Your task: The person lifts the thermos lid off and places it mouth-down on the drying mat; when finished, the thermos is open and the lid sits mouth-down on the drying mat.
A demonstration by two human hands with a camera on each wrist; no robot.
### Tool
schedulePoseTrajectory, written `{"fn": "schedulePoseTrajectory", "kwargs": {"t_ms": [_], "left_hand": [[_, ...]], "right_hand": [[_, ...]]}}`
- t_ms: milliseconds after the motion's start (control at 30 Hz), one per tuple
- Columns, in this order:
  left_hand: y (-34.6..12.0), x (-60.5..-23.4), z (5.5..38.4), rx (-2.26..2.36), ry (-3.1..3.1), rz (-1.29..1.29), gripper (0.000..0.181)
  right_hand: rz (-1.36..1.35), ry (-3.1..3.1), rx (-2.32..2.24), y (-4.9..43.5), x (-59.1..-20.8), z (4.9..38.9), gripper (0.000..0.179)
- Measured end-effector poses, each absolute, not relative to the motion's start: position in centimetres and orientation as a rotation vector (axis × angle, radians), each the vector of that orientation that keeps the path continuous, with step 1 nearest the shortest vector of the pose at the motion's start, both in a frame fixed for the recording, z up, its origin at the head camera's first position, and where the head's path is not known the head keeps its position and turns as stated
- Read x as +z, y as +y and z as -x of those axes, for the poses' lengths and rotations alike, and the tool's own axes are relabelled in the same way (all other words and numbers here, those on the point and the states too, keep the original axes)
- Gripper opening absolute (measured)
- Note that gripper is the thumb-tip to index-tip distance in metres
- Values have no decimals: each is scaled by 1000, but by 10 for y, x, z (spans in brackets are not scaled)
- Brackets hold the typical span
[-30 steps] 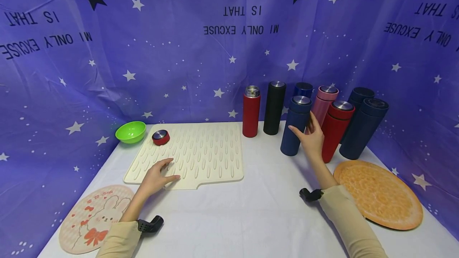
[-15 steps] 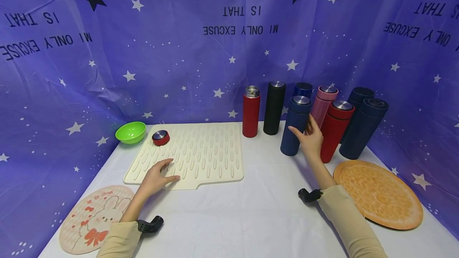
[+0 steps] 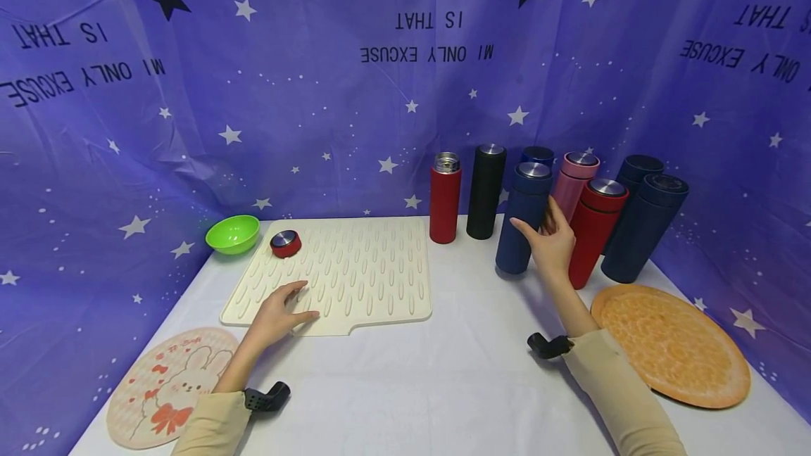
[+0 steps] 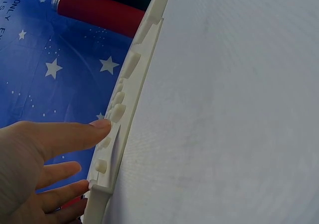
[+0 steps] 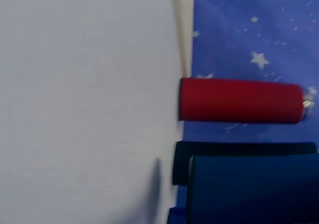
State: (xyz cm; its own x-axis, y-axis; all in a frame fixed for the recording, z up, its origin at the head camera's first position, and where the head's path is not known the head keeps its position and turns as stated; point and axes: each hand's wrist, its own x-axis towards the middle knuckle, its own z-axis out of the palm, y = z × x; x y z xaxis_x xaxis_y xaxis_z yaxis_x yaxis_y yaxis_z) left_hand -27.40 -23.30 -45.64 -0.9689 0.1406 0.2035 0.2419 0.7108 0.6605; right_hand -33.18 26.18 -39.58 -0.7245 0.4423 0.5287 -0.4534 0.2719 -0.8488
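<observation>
Works over a white cloth [image 3: 412, 393] before a starry curtain [image 3: 304, 104]. Curls the right hand [image 3: 553, 245] round the navy bottle [image 3: 521, 213], between the black bottle [image 3: 486, 192] and capped red bottle [image 3: 595, 231], half-hiding the glossy blue bottle [image 3: 538, 154]. Holds the left hand [image 3: 274, 315] empty by the ribbed mat [image 3: 374, 266], with parted fingers. Reveals ridges [image 4: 118, 113] side-on only from the left wrist.

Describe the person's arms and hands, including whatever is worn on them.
The left hand and right hand are bare, with no gloves. The left sleeve and right sleeve are plain beige, ending short of the hands. At each cuff sits a black, bent device: the left device shows small dots on its side; the right device has a similar shape.
</observation>
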Motion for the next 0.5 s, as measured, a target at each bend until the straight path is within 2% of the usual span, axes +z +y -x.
{"fn": "schedulePoseTrajectory", "kwargs": {"t_ms": [500], "left_hand": [[-227,-447,276,-984,-2720,370,68]], "right_hand": [[-247,-1819,1540,233,-356,295,77]]}}
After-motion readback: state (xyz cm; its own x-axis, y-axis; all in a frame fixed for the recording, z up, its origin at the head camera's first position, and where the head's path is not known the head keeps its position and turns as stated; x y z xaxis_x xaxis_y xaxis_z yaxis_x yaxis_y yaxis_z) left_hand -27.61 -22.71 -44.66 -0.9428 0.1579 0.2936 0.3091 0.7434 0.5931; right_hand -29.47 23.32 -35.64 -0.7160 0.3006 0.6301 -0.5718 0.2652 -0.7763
